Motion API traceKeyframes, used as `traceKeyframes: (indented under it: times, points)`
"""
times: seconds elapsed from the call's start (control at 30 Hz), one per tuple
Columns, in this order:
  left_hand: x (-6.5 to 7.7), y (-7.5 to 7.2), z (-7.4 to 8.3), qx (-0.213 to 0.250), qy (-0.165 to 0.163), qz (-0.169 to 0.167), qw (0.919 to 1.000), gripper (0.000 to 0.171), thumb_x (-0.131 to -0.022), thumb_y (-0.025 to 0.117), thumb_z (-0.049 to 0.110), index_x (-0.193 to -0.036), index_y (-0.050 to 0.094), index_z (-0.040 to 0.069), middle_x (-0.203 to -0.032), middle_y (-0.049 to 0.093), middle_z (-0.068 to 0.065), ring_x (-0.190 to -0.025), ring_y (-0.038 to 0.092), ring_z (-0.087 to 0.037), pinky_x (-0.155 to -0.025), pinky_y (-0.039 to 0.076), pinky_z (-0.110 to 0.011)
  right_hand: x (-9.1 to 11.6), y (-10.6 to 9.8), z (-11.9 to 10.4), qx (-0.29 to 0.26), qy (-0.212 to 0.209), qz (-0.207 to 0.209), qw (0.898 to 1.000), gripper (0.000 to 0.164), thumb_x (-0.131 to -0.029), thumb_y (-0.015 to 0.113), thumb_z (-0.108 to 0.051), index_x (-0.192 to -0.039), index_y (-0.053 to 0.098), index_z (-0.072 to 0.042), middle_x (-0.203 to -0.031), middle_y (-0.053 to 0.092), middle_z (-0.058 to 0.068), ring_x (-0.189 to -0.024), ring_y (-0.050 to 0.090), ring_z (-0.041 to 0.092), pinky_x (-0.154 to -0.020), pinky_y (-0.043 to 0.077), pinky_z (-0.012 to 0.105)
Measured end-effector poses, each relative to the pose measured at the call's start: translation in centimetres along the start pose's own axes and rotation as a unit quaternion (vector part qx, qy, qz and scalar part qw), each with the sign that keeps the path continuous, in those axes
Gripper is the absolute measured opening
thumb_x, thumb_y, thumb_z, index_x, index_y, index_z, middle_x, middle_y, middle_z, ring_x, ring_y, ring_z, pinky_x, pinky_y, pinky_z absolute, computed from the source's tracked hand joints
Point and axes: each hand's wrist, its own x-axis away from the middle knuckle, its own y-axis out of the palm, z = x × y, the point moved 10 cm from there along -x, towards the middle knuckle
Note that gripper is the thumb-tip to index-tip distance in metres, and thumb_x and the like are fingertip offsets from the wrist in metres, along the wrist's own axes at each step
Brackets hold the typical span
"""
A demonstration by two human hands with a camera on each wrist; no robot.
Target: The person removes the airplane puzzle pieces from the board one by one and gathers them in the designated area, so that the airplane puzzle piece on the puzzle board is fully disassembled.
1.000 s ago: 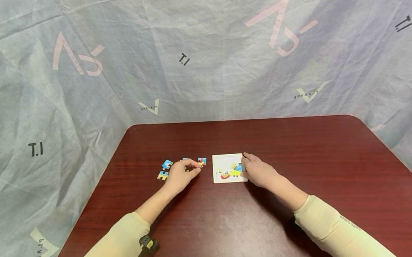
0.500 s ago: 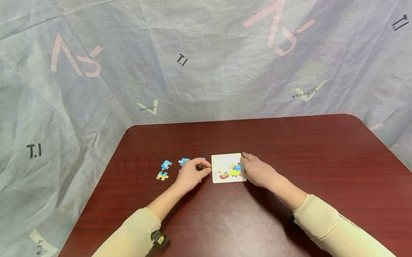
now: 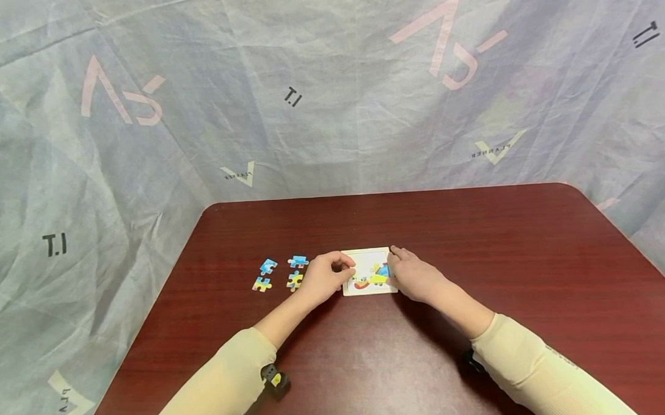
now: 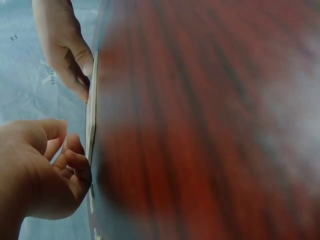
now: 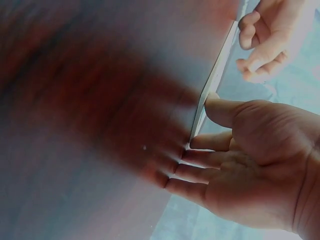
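Note:
A pale framed puzzle tray (image 3: 371, 293) lies on the table, with a few coloured jigsaw pieces (image 3: 378, 279) fitted along its lower part. My left hand (image 3: 325, 280) is over the tray's left edge, thumb and index fingertip pinched together on a small puzzle piece mostly hidden by the fingers. My right hand (image 3: 418, 276) rests at the tray's right edge; in the right wrist view its thumb (image 5: 220, 107) touches the tray's side (image 5: 215, 77) and the other fingers lie fairly straight against the table.
Several loose puzzle pieces lie left of the left hand, among them a blue one (image 3: 268, 266), another blue one (image 3: 298, 261) and a yellow one (image 3: 295, 281). The dark red table (image 3: 338, 366) reaches a grey printed cloth (image 3: 286, 130) behind.
My left hand has moved right, from beside the loose pieces to over the tray's left side, uncovering two pieces behind it. The right hand has stayed at the tray's right edge.

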Motion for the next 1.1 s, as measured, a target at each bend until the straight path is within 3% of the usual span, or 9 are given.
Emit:
traceKeyframes:
  times: [0.2,0.53,0.9,1.1]
  points:
    - [-0.5,0.5,0.7,-0.011,0.014,0.0,0.9998,0.008,-0.093,0.073,0.012,-0.101,0.074,0.009,-0.085,0.065,0.002,-0.057,0.053,-0.011,-0.054,0.045,-0.025,-0.1,0.0,-0.2,0.01,-0.005,-0.001,1.0,0.052,-0.099,0.066,-0.013,-0.136,0.047,0.02,-0.146,0.042,0.037,-0.136,0.041,0.05,-0.113,0.033,0.053]
    - [-1.2,2.0,0.9,0.013,0.005,-0.027,0.9995,0.011,-0.093,0.073,0.011,-0.103,0.072,0.008,-0.086,0.064,0.001,-0.056,0.056,-0.01,-0.05,0.044,-0.023,-0.1,-0.3,-0.5,0.021,-0.009,0.003,1.0,0.051,-0.098,0.067,-0.012,-0.134,0.049,0.02,-0.144,0.044,0.037,-0.134,0.043,0.051,-0.112,0.035,0.053]
    - [-2.0,2.8,1.0,-0.01,0.005,-0.029,0.9995,0.013,-0.091,0.075,0.014,-0.103,0.072,0.01,-0.085,0.065,0.004,-0.06,0.056,-0.009,-0.053,0.044,-0.023,-0.1,-0.3,-0.3,0.023,-0.005,0.005,1.0,0.052,-0.098,0.067,-0.013,-0.134,0.049,0.02,-0.144,0.043,0.038,-0.134,0.043,0.051,-0.112,0.035,0.054]
    - [-2.2,3.3,1.1,-0.025,-0.02,-0.044,0.9985,0.018,-0.089,0.078,0.017,-0.106,0.072,0.012,-0.085,0.064,0.005,-0.064,0.056,-0.011,-0.055,0.043,-0.025,-0.1,-0.2,-0.2,0.018,0.001,0.001,1.0,0.052,-0.098,0.067,-0.012,-0.134,0.048,0.02,-0.145,0.043,0.037,-0.134,0.043,0.051,-0.112,0.035,0.054]
